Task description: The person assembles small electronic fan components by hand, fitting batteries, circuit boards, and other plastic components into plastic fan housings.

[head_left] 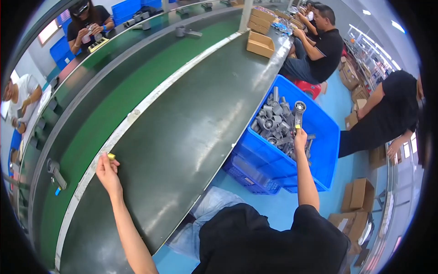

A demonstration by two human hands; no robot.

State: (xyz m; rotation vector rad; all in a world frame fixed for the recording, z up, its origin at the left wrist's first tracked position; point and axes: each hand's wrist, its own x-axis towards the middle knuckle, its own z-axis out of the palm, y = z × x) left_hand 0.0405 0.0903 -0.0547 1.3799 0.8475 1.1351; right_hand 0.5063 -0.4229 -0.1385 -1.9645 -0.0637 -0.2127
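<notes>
Your black shirt point(269, 242) is nearest the camera. Right hand point(299, 139): fingers closed round the lower end of a grey part point(298, 118), round head point(299, 107) up, over the blue bin point(329, 137) of similar parts point(269, 122); a yellow bit point(298, 128) shows at your grip. Left hand point(108, 176): thumb and fingertips pinched on a yellow piece point(111, 156) by the pale strip point(123, 125). Part looks like stiff moulded plastic, probably light, maybe slick; hold it by the stem, open head likelier to chip. No brand, label or writing readable on part or bin

Factory workshop: green conveyor belt point(137, 75), seated workers point(326, 50), blue bin point(329, 141) of grey parts point(274, 123).
</notes>
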